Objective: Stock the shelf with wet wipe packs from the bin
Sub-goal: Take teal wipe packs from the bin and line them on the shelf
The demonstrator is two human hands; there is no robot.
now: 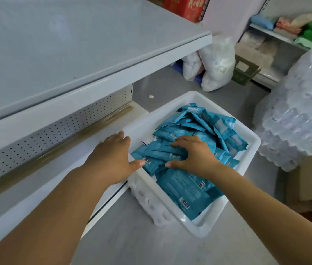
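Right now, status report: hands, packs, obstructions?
Left hand flat at bin edge. Right hand spread on wipe packs, none lifted. Nothing seen blocking shelf.

The bin (251,148) is a white plastic rectangular tub with a rolled rim, standing on the grey floor just beside the front edge of the lower shelf (36,180). It holds a loose heap of wet wipe packs (193,129): flat teal-blue sachets lying crisscross and tilted at all angles, several showing white barcode labels. One larger pack (183,190) lies flat at the near end, barcode up. Above is the upper shelf (59,50), a pale grey board with a raised front lip, and a perforated back panel runs below it.
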